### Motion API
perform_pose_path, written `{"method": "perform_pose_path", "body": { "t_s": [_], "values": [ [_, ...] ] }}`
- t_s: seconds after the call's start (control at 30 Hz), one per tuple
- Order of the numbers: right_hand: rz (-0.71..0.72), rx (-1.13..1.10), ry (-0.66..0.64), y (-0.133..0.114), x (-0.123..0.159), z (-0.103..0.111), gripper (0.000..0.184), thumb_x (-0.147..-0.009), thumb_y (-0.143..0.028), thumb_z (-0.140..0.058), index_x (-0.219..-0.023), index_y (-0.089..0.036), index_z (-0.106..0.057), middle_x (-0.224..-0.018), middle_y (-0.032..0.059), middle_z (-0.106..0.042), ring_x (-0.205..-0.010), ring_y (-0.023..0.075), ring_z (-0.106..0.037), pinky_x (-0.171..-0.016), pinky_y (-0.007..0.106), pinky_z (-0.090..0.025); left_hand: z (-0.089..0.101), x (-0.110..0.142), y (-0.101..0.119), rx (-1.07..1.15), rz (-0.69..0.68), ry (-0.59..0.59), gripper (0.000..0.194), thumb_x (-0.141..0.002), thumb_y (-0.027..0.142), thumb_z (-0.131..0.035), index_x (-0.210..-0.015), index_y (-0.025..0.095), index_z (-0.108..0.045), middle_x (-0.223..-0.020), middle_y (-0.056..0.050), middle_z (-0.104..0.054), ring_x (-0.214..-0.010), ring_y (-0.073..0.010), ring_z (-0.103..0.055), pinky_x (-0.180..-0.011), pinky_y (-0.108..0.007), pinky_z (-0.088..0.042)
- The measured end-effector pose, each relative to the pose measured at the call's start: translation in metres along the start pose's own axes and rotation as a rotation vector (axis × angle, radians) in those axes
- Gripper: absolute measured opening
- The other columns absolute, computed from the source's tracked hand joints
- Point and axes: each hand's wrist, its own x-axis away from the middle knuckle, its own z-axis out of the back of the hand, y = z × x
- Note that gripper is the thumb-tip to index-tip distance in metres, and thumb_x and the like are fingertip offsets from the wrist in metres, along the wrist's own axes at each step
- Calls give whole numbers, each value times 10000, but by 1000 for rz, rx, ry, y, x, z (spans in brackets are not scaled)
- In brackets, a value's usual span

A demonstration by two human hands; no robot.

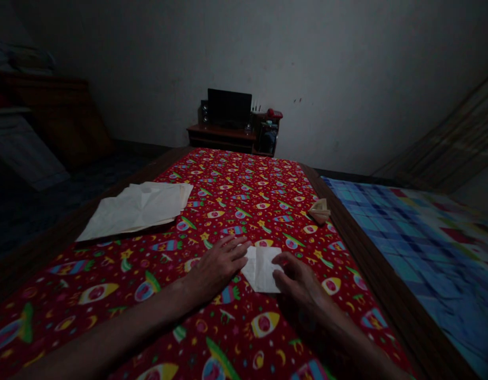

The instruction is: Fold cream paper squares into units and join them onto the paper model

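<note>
Folding looks barely begun: a small paper (263, 268) on the red cloth (109, 295) is pressed flat by the left hand (218, 264) and pinched by the right hand (297, 277), one folded piece (319, 210) is finished, and a stack of sheets (139, 207) is left.

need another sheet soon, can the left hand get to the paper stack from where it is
Probably yes: the left hand rests on the folded paper, and only bare cloth lies between it and the stack.

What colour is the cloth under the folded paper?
Red tablecloth with a bright multicoloured cartoon print, seen in the head view.
</note>
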Motion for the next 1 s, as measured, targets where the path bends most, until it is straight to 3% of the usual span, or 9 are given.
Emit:
{"method": "perform_pose_path", "body": {
  "t_s": [0.17,0.27,0.4,0.5,0.57,0.67,0.77,0.83,1.0],
  "values": [
    [-15,-62,144,-2,5,-11,112,-785,-260,-467,-804,-181,-545,-621,-23,-516,-541,111,-484,-472,205,-372,3,0,16,207,95,-1,224,-898,121,-438,-1049,181,-592,-1147,-66,-607,-1133,-191,-502,-967,-374,-453],
    [23,-30,220,-6,4,-18,152,-783,-267,-470,-772,-166,-583,-677,12,-568,-611,135,-525,-523,223,-405,5,8,29,302,146,-25,261,-918,153,-407,-1126,172,-564,-1157,-71,-612,-1099,-167,-543,-959,-321,-466],
    [2,-1,153,-11,6,-19,206,-814,-277,-454,-820,-160,-623,-639,8,-574,-571,137,-528,-490,222,-402,1,16,34,260,111,-67,377,-896,306,-497,-1242,157,-499,-1287,-89,-548,-1213,-224,-483,-1037,-399,-401],
    [31,83,123,-14,13,-6,255,-871,-319,-433,-863,-163,-635,-700,33,-625,-622,152,-582,-536,242,-455,-2,17,32,226,115,-81,441,-878,349,-527,-1281,180,-470,-1325,-84,-518,-1251,-243,-448,-1040,-425,-393],
    [151,253,182,-15,19,7,260,-892,-320,-430,-950,-165,-630,-852,77,-662,-741,174,-622,-635,282,-497,-3,16,31,225,123,-79,420,-879,335,-529,-1271,193,-482,-1315,-78,-528,-1246,-232,-455,-1035,-416,-398],
    [464,621,62,-14,28,24,331,-852,-289,-508,-1158,-181,-571,-1130,155,-602,-969,241,-601,-752,377,-514,-2,12,31,225,129,-68,402,-871,311,-546,-1252,194,-498,-1296,-76,-546,-1230,-225,-473,-1025,-406,-410],
    [642,856,-131,-11,34,29,560,-781,-287,-597,-1313,-198,-446,-1414,178,-365,-1279,315,-370,-932,494,-440,-1,9,30,237,131,-62,396,-867,303,-552,-1242,183,-508,-1283,-77,-557,-1211,-221,-493,-1018,-392,-420],
    [648,934,-186,-10,34,24,559,-794,-271,-582,-1325,-193,-427,-1421,162,-366,-1309,304,-331,-985,521,-395,-2,9,30,249,136,-58,388,-871,294,-544,-1240,178,-512,-1280,-76,-561,-1200,-218,-504,-1018,-383,-423],
    [788,988,-95,-9,28,5,402,-858,-124,-440,-1258,-133,-482,-1278,129,-543,-1239,257,-437,-1038,515,-350,-7,12,27,287,159,-46,385,-875,237,-515,-1255,179,-507,-1290,-68,-553,-1206,-203,-498,-1032,-373,-415]
  ]
}}
